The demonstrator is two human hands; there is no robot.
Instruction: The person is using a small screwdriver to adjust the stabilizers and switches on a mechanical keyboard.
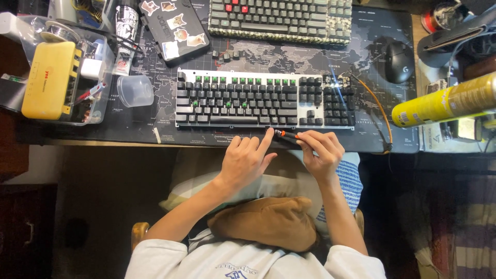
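A black mechanical keyboard (264, 98) with several keycaps removed, green switches showing, lies on the dark desk mat (289, 58). My right hand (321, 151) grips a small black and orange tool (285, 134) at the keyboard's front edge. My left hand (247, 157) rests next to it, index finger stretched out and touching the tool's tip. A few loose keycaps (226, 55) lie behind the keyboard.
A second keyboard (281, 19) sits at the back. A black mouse (399, 62) lies at right, near a yellow spray can (445, 101). At left stand a clear bin (98, 98) with a yellow box (49, 80) and a small clear cup (135, 90). An orange cable (380, 111) curves right.
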